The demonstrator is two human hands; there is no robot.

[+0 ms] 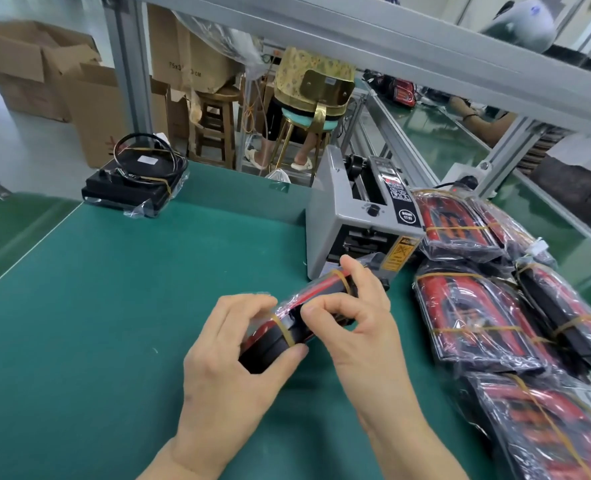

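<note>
Bagged pack, black and red under clear film, bound by two yellow rubber bands. Held just above the green bench, tilted, far end raised toward the grey tape dispenser, near end low against the left palm.

Probably light, judging by the easy two-handed hold. Likely stiff in the core, slick and crinkly outside because of the film. Best taken across the narrow edges, close to a band, for the friction of the rubber. Worth avoiding a pull on loose film alone, liable to slide or tear.

Left grip curled round the lower end, thumb pressed at the dark edge, fingers arched over the top, palm turned inward. Right grip closed on the middle and upper part, index finger stretched along the top toward the far band, thumb pinching at the film beside the near band, wrist bent downward. Both forearms entering from the bottom edge, angled toward each other.

Pile of like packs lying on the bench at the right, beside the dispenser.
</note>
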